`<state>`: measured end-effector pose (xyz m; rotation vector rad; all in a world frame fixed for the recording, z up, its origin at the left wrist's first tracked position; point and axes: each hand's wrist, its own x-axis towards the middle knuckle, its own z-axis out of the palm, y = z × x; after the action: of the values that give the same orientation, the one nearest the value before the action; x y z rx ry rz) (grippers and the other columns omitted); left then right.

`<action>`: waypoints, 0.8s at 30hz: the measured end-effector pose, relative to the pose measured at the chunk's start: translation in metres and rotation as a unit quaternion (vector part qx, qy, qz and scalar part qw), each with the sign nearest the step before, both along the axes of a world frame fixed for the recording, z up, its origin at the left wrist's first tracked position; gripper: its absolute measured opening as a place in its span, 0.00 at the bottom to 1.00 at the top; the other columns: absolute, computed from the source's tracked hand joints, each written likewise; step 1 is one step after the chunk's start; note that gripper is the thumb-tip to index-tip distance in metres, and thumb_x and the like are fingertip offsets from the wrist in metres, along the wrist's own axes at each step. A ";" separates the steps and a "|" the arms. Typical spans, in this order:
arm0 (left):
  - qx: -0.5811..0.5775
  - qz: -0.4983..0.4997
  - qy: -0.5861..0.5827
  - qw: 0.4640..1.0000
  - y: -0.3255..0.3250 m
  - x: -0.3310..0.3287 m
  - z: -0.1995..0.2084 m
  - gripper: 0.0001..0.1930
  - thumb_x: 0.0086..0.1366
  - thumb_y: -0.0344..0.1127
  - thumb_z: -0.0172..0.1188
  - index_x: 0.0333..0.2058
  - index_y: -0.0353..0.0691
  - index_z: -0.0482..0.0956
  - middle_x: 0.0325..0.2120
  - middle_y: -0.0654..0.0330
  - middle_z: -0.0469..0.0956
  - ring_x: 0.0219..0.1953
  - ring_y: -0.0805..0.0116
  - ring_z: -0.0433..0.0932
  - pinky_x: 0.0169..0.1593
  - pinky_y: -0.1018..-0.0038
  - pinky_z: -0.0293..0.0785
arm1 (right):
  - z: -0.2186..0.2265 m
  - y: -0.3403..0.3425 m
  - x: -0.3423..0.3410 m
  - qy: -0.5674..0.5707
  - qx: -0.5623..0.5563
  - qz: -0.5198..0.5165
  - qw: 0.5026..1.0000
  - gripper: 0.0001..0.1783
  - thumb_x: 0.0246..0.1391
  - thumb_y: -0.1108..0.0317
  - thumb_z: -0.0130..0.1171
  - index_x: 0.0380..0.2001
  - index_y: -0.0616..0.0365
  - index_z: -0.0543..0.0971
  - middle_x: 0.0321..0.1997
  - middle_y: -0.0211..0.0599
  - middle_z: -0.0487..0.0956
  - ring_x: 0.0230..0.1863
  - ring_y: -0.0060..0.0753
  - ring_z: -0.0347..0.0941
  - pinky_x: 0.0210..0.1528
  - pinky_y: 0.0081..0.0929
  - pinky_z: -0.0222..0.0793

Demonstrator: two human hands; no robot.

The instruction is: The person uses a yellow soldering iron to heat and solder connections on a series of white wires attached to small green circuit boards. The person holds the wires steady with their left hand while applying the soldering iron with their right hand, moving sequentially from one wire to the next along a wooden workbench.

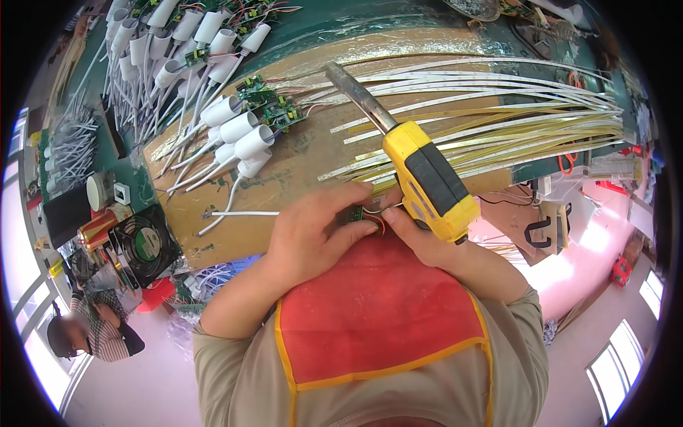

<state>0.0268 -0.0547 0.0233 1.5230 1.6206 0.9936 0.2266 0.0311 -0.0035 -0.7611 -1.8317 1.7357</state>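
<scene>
Flat, scuffed cardboard [295, 158] gives you bare room left of centre; slim, curving strips [569, 132] crowd its right. A metal-barrelled yellow gun [430, 178] partly hides your right hand [425, 240], whose grip I cannot tell. Near its near edge, your left hand [302, 235] pinches the green board [353, 212].

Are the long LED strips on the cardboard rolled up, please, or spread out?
Spread out: the LED strips lie lengthwise across the cardboard, reaching beyond its right side.

- is the green circuit board [350, 214] visible?
- partly; the left hand [309, 229] covers much of it.
- and the right hand [421, 244]?
- partly hidden behind the yellow tool [430, 178].
- the round dish [477, 8]?
- cut off by the upper edge.
</scene>
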 end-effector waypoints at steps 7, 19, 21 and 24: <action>-0.059 0.030 -0.150 0.987 -0.005 0.004 -0.005 0.21 0.57 0.29 0.70 0.50 0.40 0.76 0.39 0.56 0.84 0.40 0.67 0.84 0.39 0.74 0.79 | -0.007 -0.004 0.002 -0.044 -0.008 0.004 0.999 0.30 0.53 0.76 0.64 0.58 0.66 0.66 0.44 0.36 0.79 0.45 0.26 0.76 0.48 0.24 0.71; -0.062 0.053 -0.202 0.976 -0.001 0.009 -0.013 0.12 0.61 0.25 0.61 0.44 0.38 0.77 0.35 0.58 0.83 0.36 0.70 0.83 0.38 0.76 0.78 | -0.008 -0.005 -0.001 -0.022 -0.050 -0.005 0.999 0.32 0.54 0.75 0.64 0.61 0.66 0.65 0.45 0.39 0.79 0.45 0.28 0.77 0.48 0.26 0.72; -0.064 0.050 -0.207 0.975 -0.001 0.011 -0.014 0.11 0.61 0.26 0.62 0.43 0.38 0.77 0.35 0.58 0.82 0.34 0.69 0.83 0.37 0.75 0.77 | -0.005 -0.004 -0.001 -0.029 -0.056 -0.004 0.998 0.32 0.54 0.75 0.64 0.61 0.66 0.65 0.44 0.38 0.79 0.44 0.28 0.77 0.47 0.26 0.73; -0.064 0.038 -0.199 0.977 0.000 0.012 -0.014 0.10 0.60 0.27 0.63 0.40 0.39 0.78 0.35 0.59 0.81 0.32 0.68 0.82 0.34 0.75 0.76 | -0.002 -0.003 -0.002 -0.020 -0.059 -0.011 0.998 0.31 0.54 0.75 0.63 0.61 0.66 0.65 0.43 0.38 0.79 0.42 0.28 0.78 0.46 0.26 0.73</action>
<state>0.0389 -0.0551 0.0095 1.0986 1.4310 1.1282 0.2244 0.0285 -0.0050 -0.8662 -1.7523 1.8406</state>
